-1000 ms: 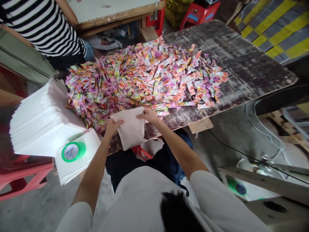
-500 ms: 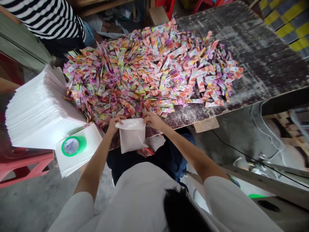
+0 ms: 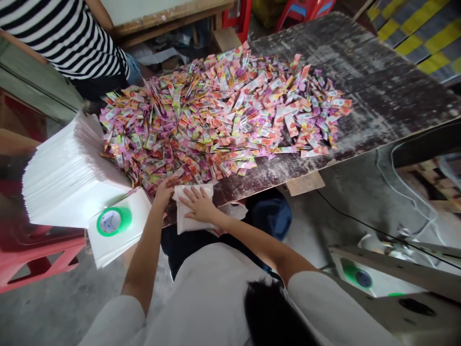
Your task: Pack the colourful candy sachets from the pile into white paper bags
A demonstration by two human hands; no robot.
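A white bag point(image 3: 187, 223) lies at the near edge of the dark table, partly over the edge. My right hand point(image 3: 198, 204) rests flat on it with the fingers spread. Beside the bag's upper left corner is my left hand point(image 3: 165, 191), its fingers bent near the small packets; whether it grips anything is hard to tell. A wide heap of colourful small packets point(image 3: 216, 125) lies just beyond both hands. To the left, a roll of green tape point(image 3: 114, 221) sits on flat white sheets point(image 3: 139, 218).
A tall stack of white bags or sheets point(image 3: 61, 178) stands at the left, above a red stool point(image 3: 46, 250). Someone in a striped top point(image 3: 82, 38) is at the far left. The worn dark table point(image 3: 378, 86) extends right. Cables point(image 3: 406, 192) hang near the floor.
My right hand has moved left from the bag's upper right corner onto its face, and its fingers have spread. The bag's top now looks folded down. The camera view has shifted slightly.
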